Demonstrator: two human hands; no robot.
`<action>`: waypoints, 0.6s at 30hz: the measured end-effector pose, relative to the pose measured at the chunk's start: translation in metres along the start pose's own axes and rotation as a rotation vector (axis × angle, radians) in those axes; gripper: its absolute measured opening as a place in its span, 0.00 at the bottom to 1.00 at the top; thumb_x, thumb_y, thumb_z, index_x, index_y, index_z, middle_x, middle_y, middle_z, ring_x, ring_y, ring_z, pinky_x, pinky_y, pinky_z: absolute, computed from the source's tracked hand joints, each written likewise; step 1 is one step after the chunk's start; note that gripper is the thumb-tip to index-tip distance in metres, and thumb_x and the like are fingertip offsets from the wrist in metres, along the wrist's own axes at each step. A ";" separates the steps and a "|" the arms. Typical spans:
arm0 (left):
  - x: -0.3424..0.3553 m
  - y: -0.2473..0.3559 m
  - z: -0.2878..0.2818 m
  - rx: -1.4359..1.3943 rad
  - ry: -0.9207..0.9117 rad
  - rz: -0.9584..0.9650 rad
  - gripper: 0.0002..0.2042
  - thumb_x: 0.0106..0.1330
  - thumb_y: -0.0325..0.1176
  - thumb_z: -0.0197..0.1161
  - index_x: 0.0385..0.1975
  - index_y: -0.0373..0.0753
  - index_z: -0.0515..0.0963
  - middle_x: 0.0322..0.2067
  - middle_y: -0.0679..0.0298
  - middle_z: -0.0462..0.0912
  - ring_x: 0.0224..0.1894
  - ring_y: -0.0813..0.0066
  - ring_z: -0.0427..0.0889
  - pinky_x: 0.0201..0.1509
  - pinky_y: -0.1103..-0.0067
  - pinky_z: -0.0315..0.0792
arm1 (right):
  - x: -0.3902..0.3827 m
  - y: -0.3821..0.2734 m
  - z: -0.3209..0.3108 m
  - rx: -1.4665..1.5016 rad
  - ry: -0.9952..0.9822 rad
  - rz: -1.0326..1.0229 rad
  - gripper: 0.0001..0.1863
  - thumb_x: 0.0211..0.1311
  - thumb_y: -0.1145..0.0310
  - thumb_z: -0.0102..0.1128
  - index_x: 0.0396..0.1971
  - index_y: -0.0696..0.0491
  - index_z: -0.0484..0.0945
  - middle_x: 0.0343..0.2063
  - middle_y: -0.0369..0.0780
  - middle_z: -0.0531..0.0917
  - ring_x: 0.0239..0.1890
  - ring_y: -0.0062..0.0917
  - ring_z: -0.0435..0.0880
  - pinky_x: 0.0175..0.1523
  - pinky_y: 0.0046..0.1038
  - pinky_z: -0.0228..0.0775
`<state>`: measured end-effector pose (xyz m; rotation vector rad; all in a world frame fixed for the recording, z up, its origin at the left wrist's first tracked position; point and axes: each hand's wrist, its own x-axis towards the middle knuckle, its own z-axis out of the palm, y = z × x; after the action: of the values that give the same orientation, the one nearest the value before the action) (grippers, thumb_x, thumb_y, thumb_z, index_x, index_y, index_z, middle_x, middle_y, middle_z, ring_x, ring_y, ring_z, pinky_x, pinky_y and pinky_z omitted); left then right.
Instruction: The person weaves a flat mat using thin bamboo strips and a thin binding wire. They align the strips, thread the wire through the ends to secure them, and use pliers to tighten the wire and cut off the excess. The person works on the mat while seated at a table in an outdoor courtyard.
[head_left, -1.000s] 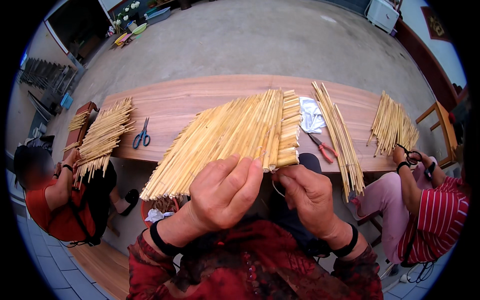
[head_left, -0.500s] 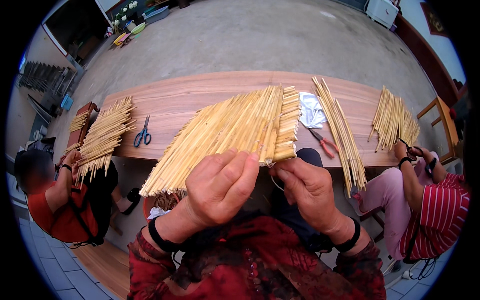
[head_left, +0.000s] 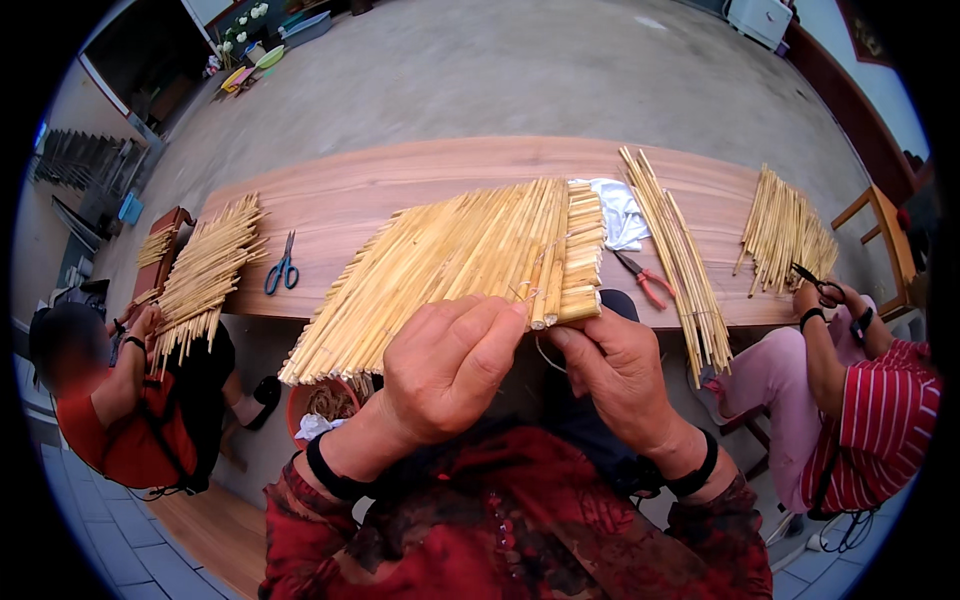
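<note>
A slanted mat of pale yellow reeds (head_left: pixel 440 255), bound with thin string, lies over the table's near edge and juts toward me. My left hand (head_left: pixel 452 355) is closed in a pinch at its near edge, fingertips pressed by the reed ends. A short thin strand sticks up beside those fingertips. Under the mat's near right corner, my right hand (head_left: pixel 615 372) is closed, thumb on top and fingers partly hidden. A pale string (head_left: pixel 546 354) loops down from the corner to that thumb. Shorter reeds (head_left: pixel 582 250) form a strip along the mat's right side.
On the wooden table (head_left: pixel 420 165) lie blue-handled scissors (head_left: pixel 283 265), red-handled pliers (head_left: pixel 645 280), a white cloth (head_left: pixel 622 215) and loose reeds (head_left: pixel 685 265). Co-workers sit left and right with reed mats; the right one holds black scissors (head_left: pixel 825 287). An orange basin (head_left: pixel 325 405) stands below.
My left fingertips have shifted slightly right along the mat's edge, and my right thumb has moved up closer to the corner. The right co-worker's scissors have swung up into view.
</note>
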<state>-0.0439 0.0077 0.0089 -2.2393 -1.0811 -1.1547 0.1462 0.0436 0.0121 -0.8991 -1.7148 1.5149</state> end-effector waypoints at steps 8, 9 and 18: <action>-0.030 0.017 0.012 -0.075 -0.018 -0.072 0.13 0.53 0.25 0.60 0.39 0.29 0.74 0.31 0.55 0.77 0.32 0.60 0.80 0.34 0.72 0.77 | -0.023 0.032 -0.002 0.086 -0.041 0.112 0.11 0.66 0.74 0.52 0.46 0.57 0.78 0.18 0.30 0.74 0.18 0.09 0.69 0.23 0.16 0.64; -0.032 0.018 0.013 -0.075 -0.032 -0.055 0.13 0.53 0.26 0.60 0.39 0.30 0.74 0.31 0.55 0.77 0.33 0.60 0.80 0.34 0.71 0.77 | -0.024 0.035 -0.003 0.078 -0.048 0.126 0.11 0.66 0.74 0.52 0.46 0.57 0.78 0.18 0.30 0.74 0.18 0.09 0.69 0.23 0.16 0.64; -0.034 0.023 0.023 -0.018 -0.096 0.025 0.12 0.54 0.31 0.60 0.36 0.35 0.75 0.32 0.58 0.76 0.33 0.60 0.80 0.33 0.71 0.77 | -0.031 0.055 -0.012 0.066 -0.056 0.149 0.11 0.65 0.75 0.53 0.45 0.58 0.78 0.19 0.31 0.76 0.18 0.10 0.71 0.24 0.16 0.64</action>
<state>-0.0267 -0.0079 -0.0320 -2.3368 -1.0803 -1.0600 0.1766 0.0292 -0.0427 -0.9766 -1.6580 1.6988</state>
